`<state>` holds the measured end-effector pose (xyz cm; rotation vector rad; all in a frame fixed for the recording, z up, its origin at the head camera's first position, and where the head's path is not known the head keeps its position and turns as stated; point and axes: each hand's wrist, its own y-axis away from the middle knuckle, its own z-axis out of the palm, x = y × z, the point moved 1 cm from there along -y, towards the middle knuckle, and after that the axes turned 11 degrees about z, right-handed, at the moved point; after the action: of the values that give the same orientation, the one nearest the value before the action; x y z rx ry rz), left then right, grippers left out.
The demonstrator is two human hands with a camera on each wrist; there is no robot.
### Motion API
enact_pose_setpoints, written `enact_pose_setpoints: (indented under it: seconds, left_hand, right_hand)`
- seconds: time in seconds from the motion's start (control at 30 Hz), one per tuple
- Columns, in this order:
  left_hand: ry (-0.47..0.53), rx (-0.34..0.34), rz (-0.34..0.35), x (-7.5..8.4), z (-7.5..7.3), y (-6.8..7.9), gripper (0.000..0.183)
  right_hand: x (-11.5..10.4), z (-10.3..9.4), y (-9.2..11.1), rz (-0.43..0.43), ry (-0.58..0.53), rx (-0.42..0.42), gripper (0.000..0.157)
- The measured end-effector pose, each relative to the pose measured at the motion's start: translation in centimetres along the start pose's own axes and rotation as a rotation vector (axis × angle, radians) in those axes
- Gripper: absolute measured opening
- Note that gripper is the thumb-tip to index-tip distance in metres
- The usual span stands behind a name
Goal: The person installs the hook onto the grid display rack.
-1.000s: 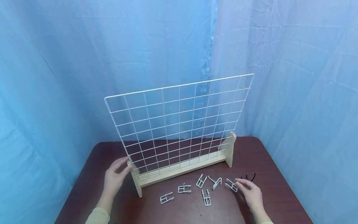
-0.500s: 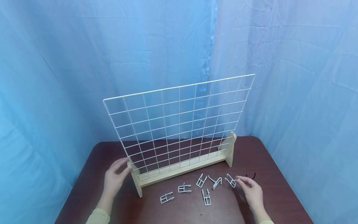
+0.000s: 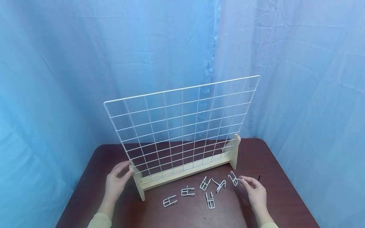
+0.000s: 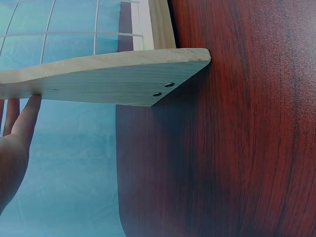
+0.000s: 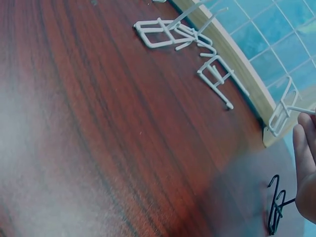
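Left hand [image 3: 115,181] pinches the wooden stand [image 3: 185,174] toward the bench's [image 3: 285,205] left edge; right hand [image 3: 255,191] grips a white hook [image 3: 235,180] nearer the right

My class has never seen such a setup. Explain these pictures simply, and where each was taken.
No machine here: a person works with a bare left hand and right hand. The wide picture comes from a camera on the head; the others from one on each wrist. A white wire grid rises from a wooden stand on a dark table. The left hand holds the stand's left end; the right pinches a white hook. Five more white hooks lie on the table, and the right wrist picture shows a black hook.
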<state>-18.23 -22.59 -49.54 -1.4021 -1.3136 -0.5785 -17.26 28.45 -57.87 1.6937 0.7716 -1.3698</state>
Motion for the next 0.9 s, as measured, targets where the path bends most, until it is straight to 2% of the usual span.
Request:
enact_pose_setpoints:
  seconds: [0.23, 0.37, 0.47, 0.57, 0.67, 0.8, 0.9]
  left_hand:
    - [-0.001, 0.012, 0.036, -0.3, 0.0, 0.1, 0.042]
    - [0.001, 0.01, 0.047, -0.3, 0.1, 0.1, 0.042]
    - [0.01, 0.006, 0.047, -0.2, 0.1, 0.1, 0.042]
    - [0.008, 0.003, 0.043, -0.1, 0.1, 0.0, 0.043]
    - [0.001, -0.002, 0.035, -0.1, 0.1, 0.0, 0.043]
    - [-0.005, -0.004, 0.028, -0.2, 0.1, 0.0, 0.043]
    - [-0.002, 0.004, 0.035, -0.5, 0.1, 0.0, 0.042]
  right_hand:
    - [-1.0, 0.6, 0.2, -0.036, -0.138, -0.019, 0.019]
    - [-1.4, 0.8, 0.2, -0.069, -0.181, -0.025, 0.02]
    - [-1.1, 1.0, -0.1, -0.144, -0.205, -0.038, 0.018]
    - [0.2, 1.1, -1.2, -0.244, -0.319, -0.109, 0.013]
    - [1.1, 1.3, -2.1, -0.301, -0.413, -0.177, 0.012]
    - [0.5, 1.8, -1.9, -0.307, -0.499, -0.212, 0.013]
    - [-1.1, 2.4, -0.9, -0.285, -0.468, -0.165, 0.012]
